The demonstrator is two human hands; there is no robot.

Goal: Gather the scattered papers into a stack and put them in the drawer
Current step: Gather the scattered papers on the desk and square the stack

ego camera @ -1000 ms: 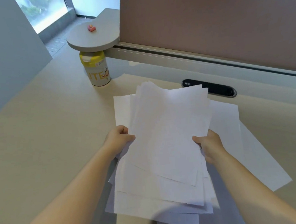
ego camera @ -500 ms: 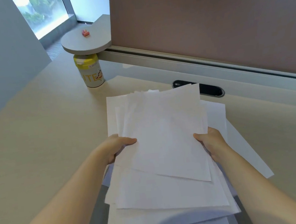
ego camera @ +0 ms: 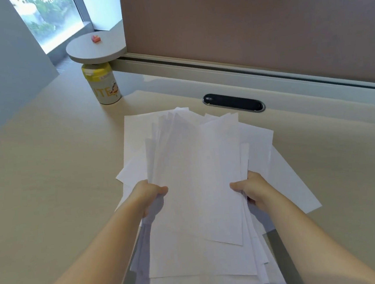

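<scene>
A loose, uneven stack of white papers (ego camera: 197,186) is held above the beige desk (ego camera: 49,189), its sheets fanned and misaligned at the far end. My left hand (ego camera: 149,196) grips the stack's left edge, thumb on top. My right hand (ego camera: 251,187) grips its right edge the same way. One or two more white sheets (ego camera: 296,188) lie flat on the desk beneath, showing at the right and far left. The stack's near end hangs over the desk's front edge, where a grey rim (ego camera: 282,254) shows below. No drawer can be made out for certain.
A yellow-lidded canister (ego camera: 103,84) stands at the back left under a round grey shelf (ego camera: 95,50) carrying a small red object (ego camera: 96,38). A black cable slot (ego camera: 233,102) sits behind the papers. A brown partition (ego camera: 250,21) closes the desk's far side.
Both hands have pulled the stack together and toward me, and more sheets now sit inside the grip. The sheets have shifted and fan out at the far end.
</scene>
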